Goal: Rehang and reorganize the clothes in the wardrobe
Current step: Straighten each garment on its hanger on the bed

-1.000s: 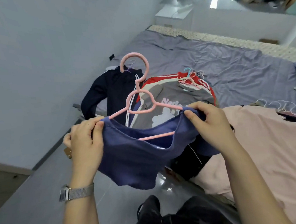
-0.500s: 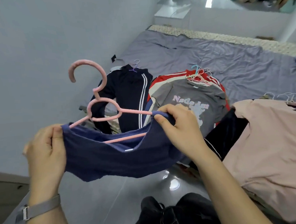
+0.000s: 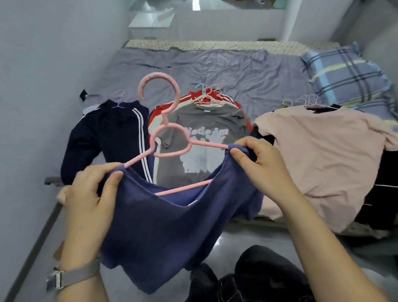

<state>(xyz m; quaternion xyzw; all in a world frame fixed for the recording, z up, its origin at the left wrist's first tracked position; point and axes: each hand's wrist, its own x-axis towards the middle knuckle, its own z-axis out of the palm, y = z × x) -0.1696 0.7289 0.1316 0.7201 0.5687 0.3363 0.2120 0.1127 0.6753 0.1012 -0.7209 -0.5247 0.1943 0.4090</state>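
Pinching the blue top (image 3: 175, 228) at each shoulder, left hand (image 3: 90, 201) and right hand (image 3: 262, 167) are holding it draped on the pink hanger (image 3: 166, 129), hook upward, above the floor before the bed (image 3: 223, 71) where other hung clothes are lying.

The only lettering stands on the grey T-shirt (image 3: 206, 136) lying on the bed (image 3: 211, 67): pale rounded letters across the chest that seem to read "Nadedm", partly crossed by the pink hanger (image 3: 168, 134) held in front. Below them is a pale print whose smaller lines cannot be read.
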